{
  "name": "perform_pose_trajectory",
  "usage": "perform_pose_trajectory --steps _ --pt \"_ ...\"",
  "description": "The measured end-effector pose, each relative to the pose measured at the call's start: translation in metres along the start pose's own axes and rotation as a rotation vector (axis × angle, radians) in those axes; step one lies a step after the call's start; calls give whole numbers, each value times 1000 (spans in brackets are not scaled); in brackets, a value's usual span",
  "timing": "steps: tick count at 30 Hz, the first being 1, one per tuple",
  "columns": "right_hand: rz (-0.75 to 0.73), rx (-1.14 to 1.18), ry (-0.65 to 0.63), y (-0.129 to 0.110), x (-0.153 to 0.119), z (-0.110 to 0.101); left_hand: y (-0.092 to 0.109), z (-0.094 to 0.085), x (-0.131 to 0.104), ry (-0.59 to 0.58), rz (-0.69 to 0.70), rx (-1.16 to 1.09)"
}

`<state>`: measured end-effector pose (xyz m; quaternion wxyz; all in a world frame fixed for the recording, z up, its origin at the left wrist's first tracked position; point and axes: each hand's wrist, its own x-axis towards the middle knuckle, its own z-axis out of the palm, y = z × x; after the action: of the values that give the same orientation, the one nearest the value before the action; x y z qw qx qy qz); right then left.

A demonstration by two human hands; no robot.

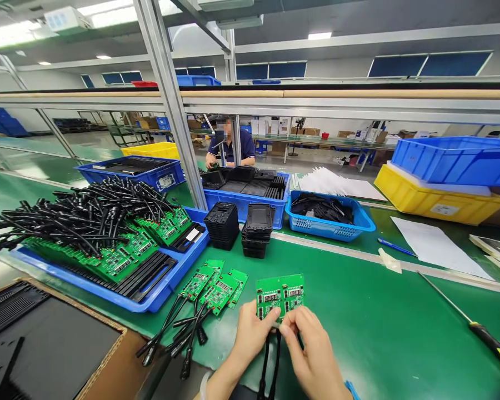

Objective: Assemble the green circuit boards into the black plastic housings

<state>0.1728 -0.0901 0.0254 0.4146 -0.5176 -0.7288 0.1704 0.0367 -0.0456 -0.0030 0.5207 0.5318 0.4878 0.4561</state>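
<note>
both hands closed on work: left hand (250, 333) grips the green board pair (289, 286) by its lower left, right hand (310, 347) closed in a pinch on its lower edge by the leads (263, 369). can't tell if the two boards are joined, or what the pale bit at the fingertips is. pair is held over the worktop (379, 333), near edge, about mid-length.

risks, my read:
- leads hang down toward the near edge; a snag or tug would load the joints at the board.
- thumbs sit close to small parts; a hard squeeze could bend something.
- loose boards (219, 291) overlap left of the hands, their plugs seem to poke past the near edge; a sleeve could drag them off.
- screwdriver (479, 330) lies toward the right end; a knock could roll it.
- two case stacks (257, 230) stand tall by the crates, could topple if bumped.

containers:
- blue tray (158, 303), left, along near edge: black slotted panels, green boards, heap of black leads spilling over its left rim. tangle likely on pulling one.
- blue crate (244, 205), far side: black panels and housings.
- light blue basket (333, 230), right of it: black parts, jumbled.
- carton (112, 353), below near left: black panels.
</note>
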Motion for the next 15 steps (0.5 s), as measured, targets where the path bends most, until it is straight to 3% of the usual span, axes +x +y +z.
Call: perform_pose_trajectory --steps 5,15 --pt "-4 -189 152 13 18 7 3 4 -3 -38 0 1" --pt "7 -310 217 33 22 23 4 9 -5 23 70 140"
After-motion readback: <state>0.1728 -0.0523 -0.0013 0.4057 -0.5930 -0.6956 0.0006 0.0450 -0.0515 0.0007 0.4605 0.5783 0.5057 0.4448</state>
